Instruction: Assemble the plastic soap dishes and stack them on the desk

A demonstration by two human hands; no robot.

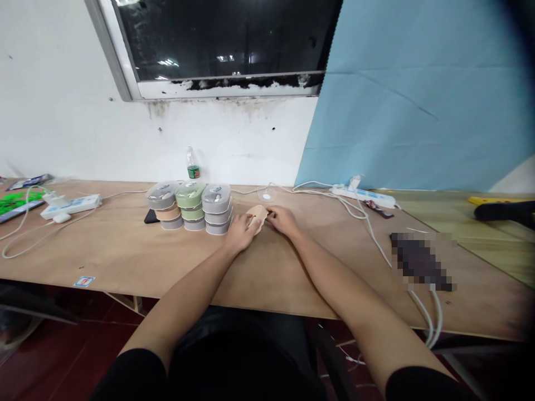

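A small peach-coloured round piece [259, 213], close in colour to one tier of the stacked boxes, is between my two hands over the table. My left hand [241, 233] grips its left and near side, fingers curled on it. Against its right edge, my right hand [283, 219] is closed with the fingertips bent onto the rim. My fingers cover much of the piece, so its exact kind is unclear. Just left of my hands stand three stacks of round lidded boxes: a grey and peach stack [163, 201], a green stack [191, 201] and a grey stack [216, 207].
Behind the boxes a plastic bottle [193, 164] stands by the wall. White power strips lie at left [72, 206] and right [363, 196], with loose cables. A clear round disc [266, 196] lies beyond my hands. A dark blurred-out object [420, 262] is at right.
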